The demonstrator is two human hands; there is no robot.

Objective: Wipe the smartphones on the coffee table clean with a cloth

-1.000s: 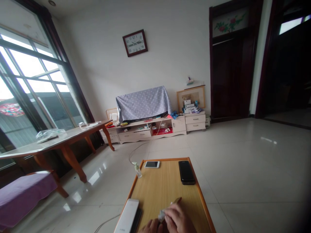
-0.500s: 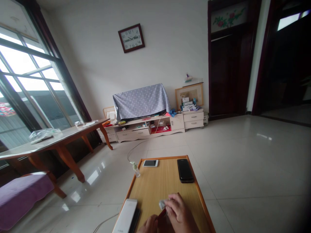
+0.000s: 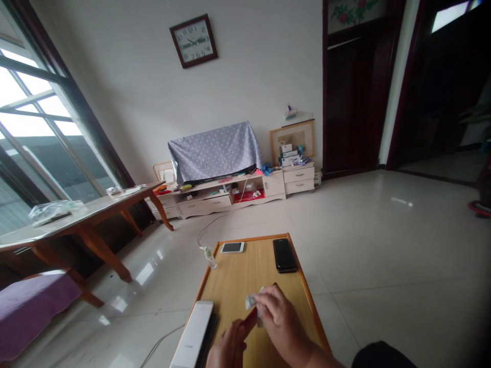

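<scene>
**Q:** Head view, sole view. Where are the hands?

**A:** Two bare hands sit low in frame at the near end of the table, the left hand (image 3: 229, 346) and the right hand (image 3: 280, 319). They are close together, both on one item.

**Q:** Item, position and bearing?

**A:** A slender red rod (image 3: 249, 322) lies between the hands, above the near half of the tabletop. Its exact kind is not resolved. Long axis runs diagonally, lower end pointing down-left into the left hand, upper end pointing up-right behind the right hand. A dark tip above the right hand may be its far end; cannot confirm.

**Q:** State of grip?

**A:** Left hand closed, fingers curled about the rod's lower end. Right hand also closed, fingers pressing a white crumpled tissue (image 3: 251, 301) against the rod.

**Q:** Surroundings?

**A:** The low wooden table with orange edging (image 3: 245, 239) carries a black smartphone (image 3: 284, 255) and a white smartphone (image 3: 232, 247) at its far end, both lying flat. A flat white device (image 3: 193, 332) lies on a black slab (image 3: 209, 340) along the left edge, just beside the left hand. A small clear pump bottle (image 3: 209, 258) stands tilted in view at the far left corner; whether on or off the table, cannot tell.
</scene>
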